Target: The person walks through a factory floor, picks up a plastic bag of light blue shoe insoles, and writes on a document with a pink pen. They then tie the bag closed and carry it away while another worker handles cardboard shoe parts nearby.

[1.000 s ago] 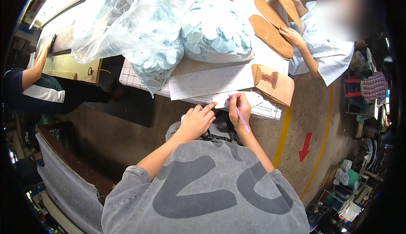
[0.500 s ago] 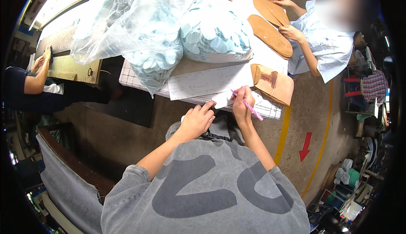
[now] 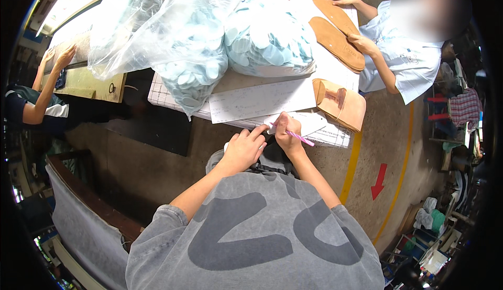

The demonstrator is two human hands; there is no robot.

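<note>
Pink striped pen and small white slip are both at the near edge of the table, in front of the person's body, the pen in the right hand. The table is the largest thing about them, its covering printed with thin grid lines along the near side. At its right side stands a co-worker in a pale blue shirt, with both hands at tan sole-shaped pieces. Two clear plastic bags take up much of the tabletop: the left bag droops over the near edge, the right bag sits bulging just beside it, and both are full of pale blue pieces. Below the right bag a long white sheet with faint handwriting lies slantwise. Farther right is a stack of tan sole-shaped pieces, and nearer the person, just beyond the sheet's right end, a banded bundle of lighter tan pieces. The left hand is palm down with fingers loosely bent, its index fingertip at the slip's left end; whether it holds anything underneath cannot be told. The right hand is closed around the pen, over the slip, which it partly hides. The pen slants, its rear end pointing down and right; its tip is too small to make out.
</note>
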